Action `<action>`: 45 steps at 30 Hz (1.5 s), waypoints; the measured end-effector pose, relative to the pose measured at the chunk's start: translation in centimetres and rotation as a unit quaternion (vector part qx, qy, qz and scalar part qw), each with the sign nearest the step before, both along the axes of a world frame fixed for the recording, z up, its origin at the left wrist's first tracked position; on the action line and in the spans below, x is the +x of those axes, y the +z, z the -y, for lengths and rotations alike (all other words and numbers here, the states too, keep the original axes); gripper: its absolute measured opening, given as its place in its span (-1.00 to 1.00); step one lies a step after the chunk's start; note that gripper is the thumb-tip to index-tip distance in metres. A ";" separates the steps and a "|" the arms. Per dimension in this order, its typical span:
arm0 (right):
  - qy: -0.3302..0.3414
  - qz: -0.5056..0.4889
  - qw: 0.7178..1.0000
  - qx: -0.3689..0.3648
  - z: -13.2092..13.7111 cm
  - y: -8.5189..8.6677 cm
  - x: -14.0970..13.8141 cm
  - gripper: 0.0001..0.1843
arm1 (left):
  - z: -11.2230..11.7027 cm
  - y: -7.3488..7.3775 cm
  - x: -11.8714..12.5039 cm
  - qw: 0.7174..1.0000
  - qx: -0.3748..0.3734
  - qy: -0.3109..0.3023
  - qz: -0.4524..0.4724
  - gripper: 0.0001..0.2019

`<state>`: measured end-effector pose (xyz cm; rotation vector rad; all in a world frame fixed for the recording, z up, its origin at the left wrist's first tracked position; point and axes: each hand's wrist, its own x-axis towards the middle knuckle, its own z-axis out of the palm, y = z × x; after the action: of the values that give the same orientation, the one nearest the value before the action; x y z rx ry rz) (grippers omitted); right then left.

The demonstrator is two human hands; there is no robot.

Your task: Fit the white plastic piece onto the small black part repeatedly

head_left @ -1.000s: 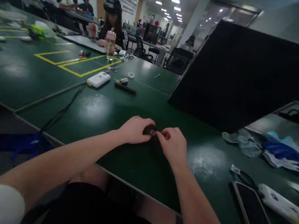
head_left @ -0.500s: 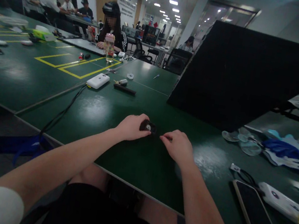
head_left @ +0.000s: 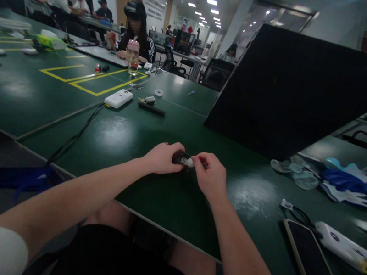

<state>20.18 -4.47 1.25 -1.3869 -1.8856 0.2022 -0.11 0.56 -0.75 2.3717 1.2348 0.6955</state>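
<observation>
My left hand (head_left: 165,158) is closed around a small dark device (head_left: 178,157), just above the green table. The device has a light inner part at its right side, too small to make out. My right hand (head_left: 209,172) meets it from the right, thumb and forefinger pinched on a small white round piece (head_left: 189,162). That white piece lies right against the device; whether it is joined to it I cannot tell. The fingers cover much of both.
A large black panel (head_left: 302,91) leans at the back right. To the right lie a phone (head_left: 319,270), a white power bank (head_left: 347,249) and gloves (head_left: 346,184). Further back are a dark bar (head_left: 151,108), a white box (head_left: 119,98) and a bottle (head_left: 132,57). Across the table sits a person (head_left: 139,33).
My right hand has moved left until its fingertips reach the device. A white round piece now shows at those fingertips. My left hand keeps its hold in nearly the same place.
</observation>
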 end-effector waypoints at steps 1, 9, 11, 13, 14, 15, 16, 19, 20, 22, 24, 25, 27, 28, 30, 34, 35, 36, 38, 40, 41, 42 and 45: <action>0.006 0.006 1.000 -0.007 -0.1 -0.1 0.1 -0.83 | 0.0 0.0 0.0 1.000 0.003 -0.005 0.002 -0.58; 0.027 0.009 0.998 -0.055 -0.1 -0.4 0.4 -0.85 | 0.0 0.1 -0.1 1.000 0.006 -0.014 0.008 -0.58; 0.023 -0.006 0.999 -0.041 0.1 -0.3 0.4 -0.85 | -0.1 0.0 -0.1 1.000 -0.005 -0.004 0.005 -0.57; 0.022 -0.007 0.999 -0.042 0.3 -0.1 0.3 -0.84 | -0.1 0.0 -0.1 1.000 -0.009 -0.002 0.005 -0.57; 0.023 0.000 0.999 -0.049 0.3 0.0 0.3 -0.83 | -0.1 0.0 -0.1 1.000 -0.009 -0.004 0.006 -0.57; 0.021 0.011 0.998 -0.057 0.4 0.1 0.2 -0.82 | -0.1 0.0 -0.2 1.000 -0.010 -0.007 0.006 -0.57; 0.018 0.025 0.997 -0.064 0.5 0.2 0.2 -0.82 | -0.1 0.0 -0.2 1.000 -0.010 -0.008 0.007 -0.57; 0.003 0.056 0.996 -0.063 0.5 0.4 0.1 -0.81 | -0.1 0.2 -0.2 1.000 -0.013 -0.006 0.004 -0.56; -0.001 0.059 0.997 -0.058 0.5 0.4 0.1 -0.82 | -0.1 0.2 -0.2 1.000 -0.014 -0.004 0.003 -0.56; -0.012 0.058 0.997 -0.051 0.5 0.4 0.2 -0.81 | -0.1 0.2 -0.2 1.000 -0.016 -0.001 0.001 -0.56; -0.017 0.057 0.997 -0.058 0.4 0.2 0.3 -0.81 | 0.0 0.3 -0.2 1.000 -0.017 0.002 0.000 -0.56; -0.016 0.057 0.996 -0.065 0.4 0.1 0.4 -0.81 | 0.0 0.3 -0.2 1.000 -0.016 0.003 0.001 -0.57; -0.007 0.054 0.996 -0.074 0.3 0.0 0.5 -0.81 | 0.0 0.3 -0.2 1.000 -0.011 0.002 0.003 -0.58; -0.002 0.053 0.996 -0.075 0.2 0.0 0.6 -0.80 | 0.0 0.3 -0.2 1.000 -0.011 0.001 0.004 -0.58; -0.001 0.055 0.996 -0.067 0.2 0.0 0.6 -0.80 | 0.0 0.3 -0.2 1.000 -0.014 -0.001 0.005 -0.58; -0.028 0.054 0.995 -0.081 0.0 0.0 0.6 -0.82 | 0.1 0.5 -0.2 1.000 -0.014 -0.011 0.009 -0.59; -0.034 0.043 0.994 -0.096 0.0 0.0 0.5 -0.83 | 0.1 0.6 -0.2 1.000 -0.015 -0.014 0.009 -0.60; -0.035 0.029 0.992 -0.114 -0.1 -0.1 0.5 -0.85 | 0.2 0.6 -0.2 1.000 -0.018 -0.017 0.009 -0.60; -0.026 -0.005 0.989 -0.145 -0.3 -0.4 0.4 -0.88 | 0.2 0.6 -0.2 0.999 -0.025 -0.017 0.011 -0.58; -0.009 -0.035 0.986 -0.164 -0.5 -0.5 0.3 -0.86 | 0.2 0.6 -0.2 0.999 -0.025 -0.013 0.015 -0.58; -0.002 -0.046 0.984 -0.169 -0.5 -0.5 0.3 -0.83 | 0.2 0.5 -0.2 1.000 -0.024 -0.012 0.017 -0.59; 0.001 -0.051 0.984 -0.171 -0.5 -0.6 0.4 -0.81 | 0.2 0.5 -0.2 1.000 -0.022 -0.011 0.017 -0.59; -0.012 -0.026 0.987 -0.155 -0.4 -0.5 0.5 -0.76 | 0.2 0.6 -0.3 0.999 -0.022 -0.019 0.013 -0.59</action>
<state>20.69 -4.09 0.70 -1.5918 -1.8485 0.5333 -0.45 0.33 -0.11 2.3361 1.1799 0.6780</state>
